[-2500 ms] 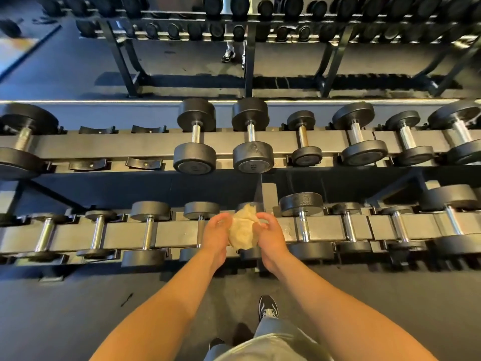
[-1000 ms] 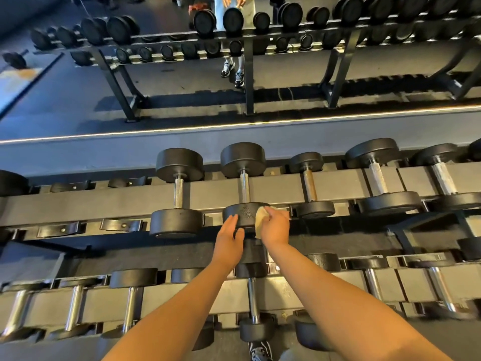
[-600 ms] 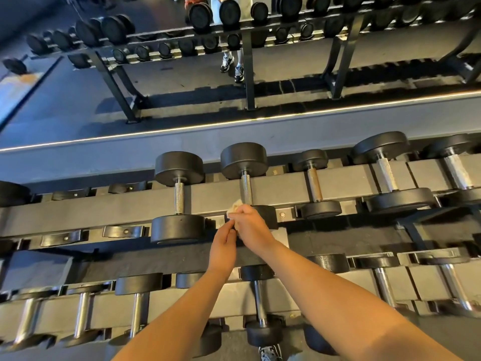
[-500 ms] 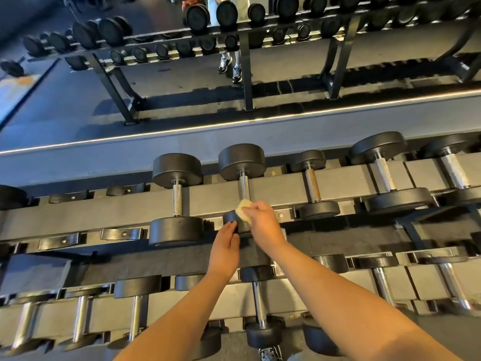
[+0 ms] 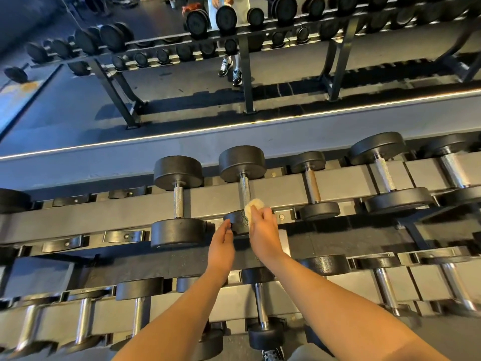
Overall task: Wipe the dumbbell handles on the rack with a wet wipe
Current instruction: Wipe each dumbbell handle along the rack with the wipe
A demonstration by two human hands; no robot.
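A black dumbbell with a chrome handle lies on the upper tier of the grey rack, in the middle of the view. My right hand holds a crumpled yellowish wet wipe at the near end of that handle, just above the dumbbell's near head. My left hand is beside that head on its left, fingers fairly straight and touching its edge. Both forearms reach up from the bottom of the view.
More dumbbells sit left and right on the upper tier, and a lower tier holds several smaller ones. A mirror behind the rack reflects another rack and a person's legs.
Both hands rose from the lower tier to the upper one. Over the last half second my right hand shifted the wipe slightly up onto the near end of the handle; my left hand stayed by the head.
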